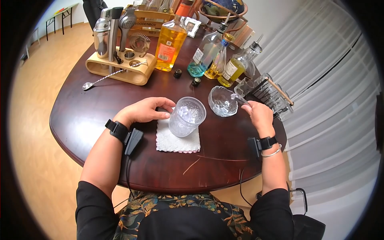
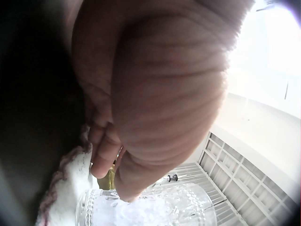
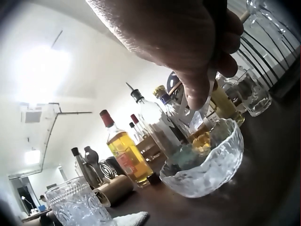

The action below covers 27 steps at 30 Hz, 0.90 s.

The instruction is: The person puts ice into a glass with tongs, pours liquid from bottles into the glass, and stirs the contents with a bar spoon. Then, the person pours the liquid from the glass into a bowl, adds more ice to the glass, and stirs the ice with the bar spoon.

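Note:
My right hand (image 1: 261, 117) grips a pair of small clear tongs (image 1: 242, 101), their tips over the right rim of a wavy-edged glass bowl (image 1: 216, 108). A piece of ice (image 1: 234, 96) shows at the tips. Clear ice lies in the bowl. My left hand (image 1: 146, 110) is at the left side of a patterned glass (image 1: 182, 129), thumb and fingers loosely bent, their tips right at its wall. Ice cubes (image 1: 187, 115) fill part of this glass, which stands on a folded white cloth (image 1: 172, 145). In the left wrist view the thumb (image 2: 129, 188) overlaps the glass's rim.
Behind stand a wooden bar-tool stand (image 1: 138, 78) with a shaker (image 1: 103, 38), a bar spoon (image 1: 90, 85) lying across it, an amber bottle (image 1: 170, 42) and several other bottles. Black caps (image 1: 177, 73) lie before them. A glass rack (image 1: 276, 94) is at right.

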Available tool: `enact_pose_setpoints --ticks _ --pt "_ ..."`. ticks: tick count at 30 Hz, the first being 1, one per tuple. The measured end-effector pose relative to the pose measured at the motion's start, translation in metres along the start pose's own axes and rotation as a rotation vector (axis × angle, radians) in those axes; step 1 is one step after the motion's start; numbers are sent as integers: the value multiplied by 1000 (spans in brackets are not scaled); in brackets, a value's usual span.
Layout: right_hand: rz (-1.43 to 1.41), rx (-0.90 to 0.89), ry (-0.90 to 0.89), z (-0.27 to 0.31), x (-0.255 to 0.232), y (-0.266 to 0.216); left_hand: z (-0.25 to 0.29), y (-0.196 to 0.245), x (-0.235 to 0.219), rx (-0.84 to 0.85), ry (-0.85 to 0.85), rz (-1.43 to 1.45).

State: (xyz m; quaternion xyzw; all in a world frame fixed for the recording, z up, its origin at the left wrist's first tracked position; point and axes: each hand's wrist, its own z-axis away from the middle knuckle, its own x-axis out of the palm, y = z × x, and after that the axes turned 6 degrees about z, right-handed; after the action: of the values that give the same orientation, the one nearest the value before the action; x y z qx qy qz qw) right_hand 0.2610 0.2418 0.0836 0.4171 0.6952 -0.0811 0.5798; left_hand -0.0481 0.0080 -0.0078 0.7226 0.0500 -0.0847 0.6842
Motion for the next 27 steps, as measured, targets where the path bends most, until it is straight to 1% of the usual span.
enact_pose_setpoints --ticks 3,6,7,11,14,18,20,22,25,26,27 --pt "-18 9 -21 7 6 3 2 -4 4 -7 -10 24" --pt "-366 115 -135 3 -2 6 2 -5 1 5 -6 25" --pt "-490 157 -213 1 -8 8 2 -4 2 -5 -8 18" --pt "-835 144 -268 6 -32 -2 4 2 2 -6 -8 -28" --pt "-953 78 -247 15 -55 -25 3 1 2 -16 -3 -10" --pt "-923 -117 -153 22 -63 -53 4 1 2 -21 -1 -18" --pt "-722 -213 -123 23 -72 -66 3 -1 2 -12 -5 -17" --pt "-505 -262 -185 22 -85 -74 2 -2 2 -7 -5 -10" --pt "-549 -233 -135 21 -87 -74 3 -3 1 5 5 -33" --pt "-592 -238 -57 20 -80 -70 2 -3 2 12 8 -46" --pt "-612 -199 -113 19 -81 -64 1 -4 2 15 13 -37"
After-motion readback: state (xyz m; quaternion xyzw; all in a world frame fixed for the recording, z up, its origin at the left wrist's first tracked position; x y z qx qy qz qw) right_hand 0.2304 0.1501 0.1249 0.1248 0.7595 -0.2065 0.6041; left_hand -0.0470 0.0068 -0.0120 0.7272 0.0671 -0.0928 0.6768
